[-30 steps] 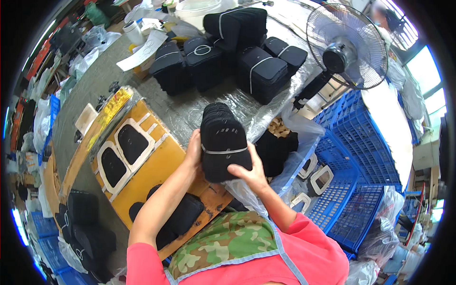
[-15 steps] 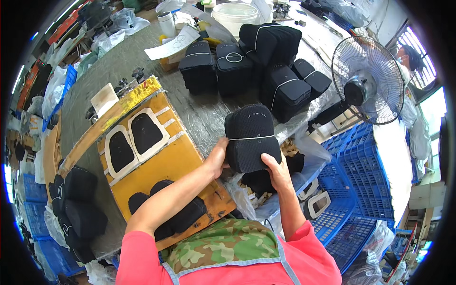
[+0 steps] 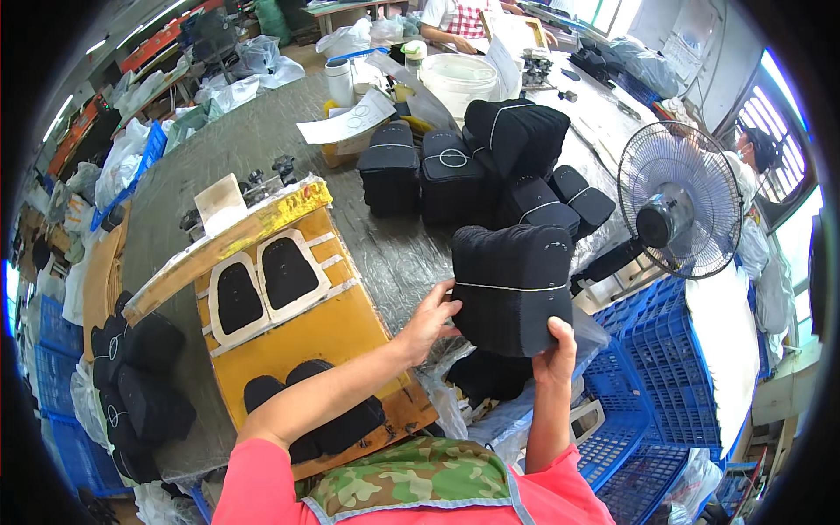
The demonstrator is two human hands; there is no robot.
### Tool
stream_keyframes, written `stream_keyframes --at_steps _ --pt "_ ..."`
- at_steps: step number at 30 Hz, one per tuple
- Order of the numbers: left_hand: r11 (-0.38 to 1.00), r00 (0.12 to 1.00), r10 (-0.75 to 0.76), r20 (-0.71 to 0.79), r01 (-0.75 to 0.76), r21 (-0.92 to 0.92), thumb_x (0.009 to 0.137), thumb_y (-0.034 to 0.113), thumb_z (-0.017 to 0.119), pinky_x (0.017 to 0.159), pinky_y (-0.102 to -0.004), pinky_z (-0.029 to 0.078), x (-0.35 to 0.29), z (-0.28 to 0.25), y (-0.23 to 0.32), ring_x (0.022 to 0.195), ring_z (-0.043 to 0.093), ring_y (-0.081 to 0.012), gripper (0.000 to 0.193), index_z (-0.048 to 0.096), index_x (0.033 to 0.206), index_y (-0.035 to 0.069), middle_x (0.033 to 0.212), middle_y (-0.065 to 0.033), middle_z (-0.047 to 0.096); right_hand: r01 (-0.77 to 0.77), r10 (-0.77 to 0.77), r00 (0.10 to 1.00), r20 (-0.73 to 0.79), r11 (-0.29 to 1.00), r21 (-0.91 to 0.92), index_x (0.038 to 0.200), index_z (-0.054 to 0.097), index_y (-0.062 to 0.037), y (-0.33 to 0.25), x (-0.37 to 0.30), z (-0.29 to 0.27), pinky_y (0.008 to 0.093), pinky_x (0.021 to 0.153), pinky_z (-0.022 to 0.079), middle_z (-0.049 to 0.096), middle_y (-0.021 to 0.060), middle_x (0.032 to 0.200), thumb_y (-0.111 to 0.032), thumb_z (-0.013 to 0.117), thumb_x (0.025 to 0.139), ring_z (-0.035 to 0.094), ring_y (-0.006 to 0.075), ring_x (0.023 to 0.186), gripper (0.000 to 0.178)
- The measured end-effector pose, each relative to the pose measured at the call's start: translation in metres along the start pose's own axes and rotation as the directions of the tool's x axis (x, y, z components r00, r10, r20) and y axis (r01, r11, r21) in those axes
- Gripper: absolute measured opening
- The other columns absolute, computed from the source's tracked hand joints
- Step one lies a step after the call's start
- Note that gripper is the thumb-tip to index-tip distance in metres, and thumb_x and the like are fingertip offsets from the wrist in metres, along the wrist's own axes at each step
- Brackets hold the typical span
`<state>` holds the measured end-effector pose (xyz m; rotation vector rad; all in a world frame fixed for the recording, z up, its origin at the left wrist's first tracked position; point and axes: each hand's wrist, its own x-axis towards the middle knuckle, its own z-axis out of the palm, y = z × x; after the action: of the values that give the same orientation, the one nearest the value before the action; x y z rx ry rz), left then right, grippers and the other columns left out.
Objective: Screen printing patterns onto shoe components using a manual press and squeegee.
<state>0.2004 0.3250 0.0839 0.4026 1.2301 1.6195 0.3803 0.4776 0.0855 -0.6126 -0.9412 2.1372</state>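
Note:
A thick bundle of black fabric pieces (image 3: 512, 311), tied round the middle with a thin pale band, is held up in front of me over the table's right edge. My right hand (image 3: 555, 352) grips its lower right corner, thumb on the near face. Along its left side, the fingers of my left hand (image 3: 430, 324) press near the band. To the left lies a yellow board (image 3: 297, 332) with a pale double frame (image 3: 268, 282) around two black panels. More black pieces (image 3: 337, 420) rest on the board's near end, partly behind my left forearm.
Several tied black bundles (image 3: 444, 179) stand across the table, others (image 3: 144, 394) at the left edge. A white tub (image 3: 457, 83) and a cup (image 3: 339, 83) are behind. A fan (image 3: 678, 201) and blue crates (image 3: 656, 367) stand right. A co-worker (image 3: 459, 26) is at the far side.
The bundle has been raised and tilted, showing more of its layered side. Both hands moved with it, the left fingers now more spread. The view has shifted, bringing a co-worker into sight.

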Motion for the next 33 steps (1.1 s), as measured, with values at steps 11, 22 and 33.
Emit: stream_keyframes --at_steps 11,22,33 --pt "0.949 0.910 0.310 0.274 -0.315 -0.028 0.098 0.018 0.048 0.102 -0.0367 0.045 -0.023 0.035 0.054 0.123 0.052 -0.0227 0.062 0.023 0.154 0.012 0.149 -0.0158 0.037 0.260 -0.241 0.939 -0.244 0.965 0.044 0.080 0.061 -0.0106 -0.100 0.028 0.029 0.0291 0.051 0.050 0.064 0.0009 0.073 -0.027 0.054 0.087 0.063 0.0147 0.064 0.019" --pt "0.961 0.949 0.217 0.228 -0.249 0.119 0.098 0.017 0.045 0.098 -0.0350 0.046 -0.054 -0.019 0.051 0.112 0.059 -0.0198 0.045 0.044 0.141 0.004 0.134 -0.0126 0.056 0.106 -0.224 0.941 -0.253 0.906 -0.409 0.108 0.059 -0.0177 -0.203 0.211 0.021 0.0488 0.079 0.041 0.058 0.0025 0.109 -0.047 0.073 0.070 0.053 0.0220 0.101 0.051" --pt "0.956 0.903 0.291 -0.317 -0.281 0.080 0.097 0.021 0.051 0.089 -0.0311 0.050 -0.160 -0.126 0.044 0.104 0.062 -0.0189 0.045 0.047 0.137 0.000 0.127 -0.0155 0.060 -0.125 0.039 0.989 -0.144 0.741 -0.660 0.110 0.058 -0.0208 -0.231 0.275 -0.007 0.0484 0.081 0.036 0.055 -0.0007 0.107 -0.053 0.072 0.067 0.046 0.0191 0.102 0.056"
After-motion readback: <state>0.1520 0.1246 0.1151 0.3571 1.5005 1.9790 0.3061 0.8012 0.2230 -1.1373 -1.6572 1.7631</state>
